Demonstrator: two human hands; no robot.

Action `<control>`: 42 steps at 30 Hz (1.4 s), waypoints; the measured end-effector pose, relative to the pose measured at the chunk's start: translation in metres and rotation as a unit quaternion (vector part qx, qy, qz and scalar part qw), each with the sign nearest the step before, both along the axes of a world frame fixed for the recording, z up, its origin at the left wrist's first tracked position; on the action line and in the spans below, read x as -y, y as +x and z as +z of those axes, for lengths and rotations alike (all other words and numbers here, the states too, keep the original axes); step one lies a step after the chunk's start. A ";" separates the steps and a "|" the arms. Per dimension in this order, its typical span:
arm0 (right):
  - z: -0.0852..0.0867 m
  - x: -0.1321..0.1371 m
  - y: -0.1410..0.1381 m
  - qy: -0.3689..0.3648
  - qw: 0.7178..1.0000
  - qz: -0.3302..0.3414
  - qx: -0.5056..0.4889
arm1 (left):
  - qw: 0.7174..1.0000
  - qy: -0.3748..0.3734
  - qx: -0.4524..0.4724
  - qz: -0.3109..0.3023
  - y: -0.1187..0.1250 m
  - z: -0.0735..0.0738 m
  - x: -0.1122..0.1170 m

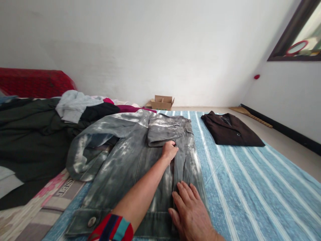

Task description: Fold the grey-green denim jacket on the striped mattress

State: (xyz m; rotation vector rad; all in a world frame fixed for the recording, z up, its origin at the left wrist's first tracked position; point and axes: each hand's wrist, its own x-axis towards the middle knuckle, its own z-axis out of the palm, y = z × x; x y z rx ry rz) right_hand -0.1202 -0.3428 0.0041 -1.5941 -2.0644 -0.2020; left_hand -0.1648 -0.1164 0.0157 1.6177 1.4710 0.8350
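A grey washed denim jacket lies spread on a blue striped sheet. One sleeve is folded across its upper part. My left hand reaches out over the jacket's middle, fingers curled against the cloth just below the folded sleeve cuff; I cannot make out a grip. My right hand lies flat and open on the jacket's lower right part, fingers stretched out, pressing the cloth down. A striped red and teal sleeve covers my left upper arm.
A folded dark brown garment lies on the sheet at the right. A heap of dark, light blue and magenta clothes is piled at the left. A small cardboard box stands by the white wall. Bare floor runs along the right.
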 end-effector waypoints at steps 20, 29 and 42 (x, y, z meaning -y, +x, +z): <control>-0.001 0.004 -0.011 -0.030 0.999 -0.002 0.038 | 0.994 0.066 -0.087 0.009 0.005 0.002 -0.007; -0.006 0.005 -0.010 -0.024 0.999 -0.001 0.047 | 0.986 0.079 -0.141 0.029 0.012 0.008 -0.010; -0.011 0.003 -0.011 -0.038 0.999 0.002 0.033 | 0.939 0.085 -0.330 -0.047 0.012 0.020 -0.001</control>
